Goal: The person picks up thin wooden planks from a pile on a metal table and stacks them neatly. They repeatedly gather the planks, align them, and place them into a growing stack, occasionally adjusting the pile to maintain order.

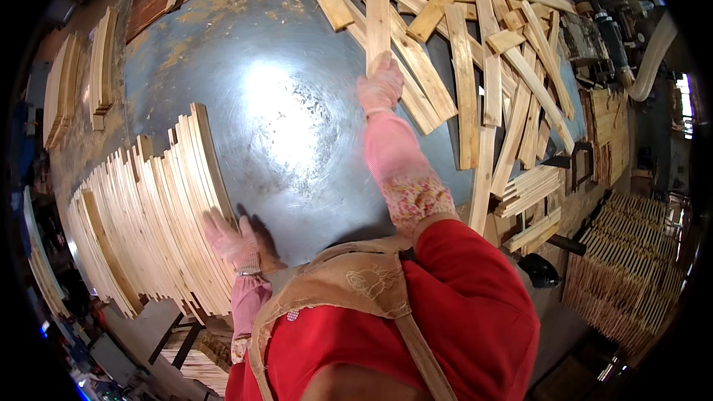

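My right hand (380,89) is closed round the near end of a pale wooden slat (377,11), which points away from me over a loose pile of slats (464,89). Lower on the left, my left hand (235,242) has its fingers spread. It lies against the right-hand side of a long row of slats (167,212) standing on edge, packed side by side. The outermost slat of that row reaches farther up than most of the others. Both hands are in thin, pale gloves, with pink sleeves above them.
Under everything is a shiny grey metal table top (297,67) with brown worn patches. Small slat stacks (104,67) lie at its far left. Stacked slats (529,191) are near its right edge, and a large pile of strips (627,267) stands beyond on the right.
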A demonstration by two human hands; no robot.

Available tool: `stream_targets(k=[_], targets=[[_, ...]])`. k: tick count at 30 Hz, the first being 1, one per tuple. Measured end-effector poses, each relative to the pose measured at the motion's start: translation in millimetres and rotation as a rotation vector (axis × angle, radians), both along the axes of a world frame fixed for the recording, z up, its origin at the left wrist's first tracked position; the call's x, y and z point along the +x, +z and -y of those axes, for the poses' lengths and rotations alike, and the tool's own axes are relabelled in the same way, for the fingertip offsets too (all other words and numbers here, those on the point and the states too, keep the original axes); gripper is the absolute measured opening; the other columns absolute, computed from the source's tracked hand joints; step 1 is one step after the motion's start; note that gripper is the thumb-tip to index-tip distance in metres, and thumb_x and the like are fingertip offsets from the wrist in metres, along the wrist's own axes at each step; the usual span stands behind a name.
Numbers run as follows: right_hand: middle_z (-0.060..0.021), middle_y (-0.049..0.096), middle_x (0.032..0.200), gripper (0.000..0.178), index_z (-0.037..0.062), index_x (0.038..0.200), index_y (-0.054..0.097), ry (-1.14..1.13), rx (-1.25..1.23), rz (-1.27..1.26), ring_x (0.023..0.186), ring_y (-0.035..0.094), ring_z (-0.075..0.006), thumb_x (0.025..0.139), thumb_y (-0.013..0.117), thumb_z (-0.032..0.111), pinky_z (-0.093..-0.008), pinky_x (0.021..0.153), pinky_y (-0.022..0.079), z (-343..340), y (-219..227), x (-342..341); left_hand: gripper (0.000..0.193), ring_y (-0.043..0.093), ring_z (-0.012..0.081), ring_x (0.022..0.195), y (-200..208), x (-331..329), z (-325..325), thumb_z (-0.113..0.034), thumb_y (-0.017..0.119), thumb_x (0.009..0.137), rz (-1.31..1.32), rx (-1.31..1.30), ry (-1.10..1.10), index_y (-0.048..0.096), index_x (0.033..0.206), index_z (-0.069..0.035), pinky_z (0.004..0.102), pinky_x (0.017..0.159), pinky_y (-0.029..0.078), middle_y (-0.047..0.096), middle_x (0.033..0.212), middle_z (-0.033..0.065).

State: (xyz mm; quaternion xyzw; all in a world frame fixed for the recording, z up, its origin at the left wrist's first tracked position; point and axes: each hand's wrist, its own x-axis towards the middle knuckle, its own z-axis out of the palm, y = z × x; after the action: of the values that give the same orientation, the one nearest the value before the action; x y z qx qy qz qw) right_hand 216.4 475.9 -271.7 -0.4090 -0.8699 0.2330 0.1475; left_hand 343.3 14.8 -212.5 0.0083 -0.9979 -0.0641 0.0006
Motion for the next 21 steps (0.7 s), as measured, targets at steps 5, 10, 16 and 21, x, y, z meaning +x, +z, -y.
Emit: stream_targets(k=[5,10,16,21], targets=[[-0.0238,0.069,0.126,0.058,0.0113,0.149,0.053,0.474,-0.598,-0.217,0.115,0.067,-0.0421,0.098,0.069,0.033,-0.0497,0.099,0.054,68.5,20.1,64.6,0.065,0.065,0.036,0.129,5.5,-60.7,-139.4,-0.031,0.075,0.096,0.316,0.836,-0.102,0.058,0.148,0.002,0.0452,0.111,0.049,0.069,0.137,0.0258],[-0.0249,0.068,0.132,0.059,0.0044,0.142,0.062,0.651,-0.195,-0.221,0.12,0.066,-0.043,0.098,0.071,0.042,-0.0509,0.102,0.052,34.4,25.3,-40.5,0.054,0.068,0.016,0.099,-11.5,-87.5,-158.7,-0.031,0.077,0.096,0.843,1.132,0.03,0.066,0.136,0.003,0.0325,0.092,0.054,0.077,0.113,0.0085],[-0.0199,0.06,0.142,0.081,0.0118,0.154,0.048,0.438,0.26,0.388,0.127,0.058,-0.0411,0.084,0.074,0.043,-0.0506,0.107,0.049,-48.2,24.6,-205.4,0.037,0.065,0.0132,0.092,-54.6,-84.7,-124.0,-0.025,0.068,0.103,0.765,1.327,0.313,0.068,0.13,0.001,0.0311,0.085,0.054,0.074,0.108,0.0028],[-0.0209,0.074,0.106,0.049,0.0091,0.133,0.07,0.505,-0.219,-0.059,0.102,0.07,-0.0318,0.094,0.068,0.039,-0.0437,0.091,0.054,-68.6,9.0,-179.6,0.045,0.066,0.0141,0.095,-39.4,-109.2,-137.9,-0.025,0.067,0.103,0.753,1.528,0.441,0.061,0.139,-0.001,0.0338,0.085,0.056,0.071,0.111,0.0034]])
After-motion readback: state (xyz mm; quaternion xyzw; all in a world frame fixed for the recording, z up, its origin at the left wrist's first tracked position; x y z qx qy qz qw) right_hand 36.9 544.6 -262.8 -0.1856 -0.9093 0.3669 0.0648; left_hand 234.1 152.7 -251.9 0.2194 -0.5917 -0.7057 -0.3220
